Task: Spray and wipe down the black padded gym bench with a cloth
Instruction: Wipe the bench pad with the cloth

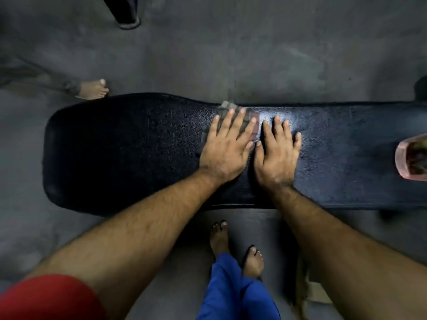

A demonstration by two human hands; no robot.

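Left hand [225, 148]: flat, fingers spread, pressing cloth [227, 116] onto mid bench [129, 153]. Right hand [276, 153]: flat, empty, just beside. Even pressure and overlapping strokes are advised; bottle [411, 157] is kept clear.

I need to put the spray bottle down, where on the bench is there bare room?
The wide end of the bench, past the left hand and its cloth, is bare. A narrower bare stretch lies between the right hand and the pink object at the frame's right edge. The middle is crowded: both hands lie flat, side by side.
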